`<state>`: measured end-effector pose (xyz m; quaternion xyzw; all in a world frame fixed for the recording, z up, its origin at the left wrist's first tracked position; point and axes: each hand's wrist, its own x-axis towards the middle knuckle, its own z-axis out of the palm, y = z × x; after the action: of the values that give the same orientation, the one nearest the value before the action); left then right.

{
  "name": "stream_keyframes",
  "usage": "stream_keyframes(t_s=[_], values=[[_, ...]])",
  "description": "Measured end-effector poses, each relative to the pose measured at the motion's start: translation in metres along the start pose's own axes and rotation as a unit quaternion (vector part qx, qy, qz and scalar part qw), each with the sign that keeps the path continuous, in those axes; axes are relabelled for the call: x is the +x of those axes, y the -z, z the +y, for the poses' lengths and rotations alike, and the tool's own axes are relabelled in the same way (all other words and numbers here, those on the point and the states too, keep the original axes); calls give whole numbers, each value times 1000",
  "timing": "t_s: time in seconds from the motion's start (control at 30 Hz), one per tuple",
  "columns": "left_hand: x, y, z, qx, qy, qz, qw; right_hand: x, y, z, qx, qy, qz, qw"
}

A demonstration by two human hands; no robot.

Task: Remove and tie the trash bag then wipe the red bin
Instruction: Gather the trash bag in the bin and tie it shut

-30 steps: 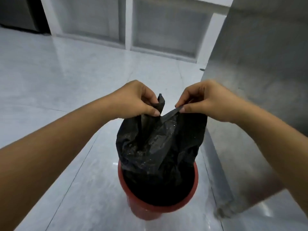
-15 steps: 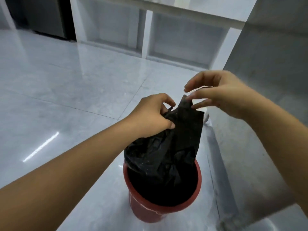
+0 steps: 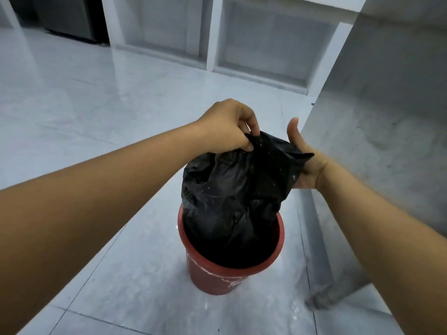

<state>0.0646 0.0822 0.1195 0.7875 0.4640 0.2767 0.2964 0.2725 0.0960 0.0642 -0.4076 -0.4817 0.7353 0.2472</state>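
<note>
The black trash bag (image 3: 232, 194) is seen standing in the red bin (image 3: 212, 279), its lower part sunk inside the rim and its upper part bulging above it. The bin is placed on a glossy pale tiled floor (image 3: 96, 105), just beside a tall grey panel (image 3: 377, 117) on the right.

The gathered top of the bag is pinched by the left hand (image 3: 227, 128), whose fingers and thumb are curled round a bunch of plastic at the bag's highest point. The right hand (image 3: 308, 165) is held against the bag's upper right side, palm turned towards the plastic and thumb raised straight up. A pointed flap of the bag is laid across that palm. Both hands are thus kept at the bag's top, directly above the bin, with the left slightly higher.

The right hand's fingers are hidden behind the bag, so it cannot be told whether the plastic is gripped there or only touched. The bag's contents are concealed, and the inside of the bin is lost in black. Whitish marks on the bin's front are too small to be read. Both forearms are cut off by the picture's lower edges. A white frame (image 3: 210, 32) and a dark appliance (image 3: 67, 15) are made out dimly at the back.
</note>
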Motion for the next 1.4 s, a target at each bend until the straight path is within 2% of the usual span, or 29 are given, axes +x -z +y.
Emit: stream_keyframes(t_s=[0.07, 0.13, 0.17, 0.2, 0.27, 0.33, 0.4, 0.47, 0.53, 0.6, 0.63, 0.67, 0.7, 0.77, 0.83, 0.9, 0.97, 1.07, 1.1, 1.17, 1.23, 1.27, 1.33, 1.4], values=[[3, 1, 0, -15, 6, 19, 1000, -8, -14, -11, -23, -3, -81, 996], [5, 0, 3, -27, 2, 40, 999, -6, -30, -18, -136, -1, -104, 985], [5, -1, 4, -18, -5, 54, 998, -2, -41, -21, -203, 3, -89, 975], [5, -2, 6, 0, -13, 70, 997, 4, -51, -22, -254, 16, -50, 966], [2, -2, 6, 12, -21, 85, 996, 15, -68, -20, -294, 64, 91, 949], [-3, 0, 3, -33, -18, 47, 998, 18, -73, -18, -303, 98, 223, 921], [-9, 12, -6, -70, -25, 31, 997, 15, -69, -21, -332, 109, 282, 894], [-16, 32, -24, -82, -9, 24, 996, 8, -68, -26, -382, 114, 295, 868], [-24, 50, -52, -39, 81, -55, 994, -1, -70, -33, -415, 111, 284, 857], [-36, 48, -74, 64, 181, -172, 966, -8, -74, -37, -437, 107, 270, 851], [-41, 36, -78, 87, 191, -212, 954, -10, -78, -38, -451, 109, 263, 846], [-43, 21, -77, 64, 164, -225, 958, -12, -82, -39, -464, 113, 255, 840], [-41, 5, -72, 4, 109, -214, 971, -12, -87, -39, -477, 121, 249, 834], [-33, -26, -58, -123, 7, -142, 982, -13, -98, -38, -509, 135, 250, 813], [-25, -41, -43, -179, 4, -54, 982, -15, -109, -36, -568, 143, 269, 765], [-17, -47, -35, -150, 41, -1, 988, -24, -113, -35, -610, 159, 303, 715], [-11, -50, -37, -119, 56, 22, 991, -44, -109, -27, -576, 213, 354, 706], [-14, -46, -40, -134, 74, 32, 988, -85, -100, 23, -380, 332, 445, 740], [-15, -45, -42, -148, 75, 31, 986, -94, -95, 53, -313, 341, 479, 746], [-16, -43, -44, -164, 75, 31, 983, -106, -86, 130, -221, 273, 552, 757], [-17, -43, -44, -167, 70, 31, 983, -112, -75, 216, -180, 115, 605, 767], [-17, -43, -43, -167, 68, 30, 983, -115, -70, 257, -190, 13, 622, 760], [-16, -43, -40, -164, 63, 22, 984, -120, -64, 325, -223, -174, 623, 729], [-16, -42, -39, -160, 58, 16, 985, -124, -64, 371, -218, -284, 590, 724]])
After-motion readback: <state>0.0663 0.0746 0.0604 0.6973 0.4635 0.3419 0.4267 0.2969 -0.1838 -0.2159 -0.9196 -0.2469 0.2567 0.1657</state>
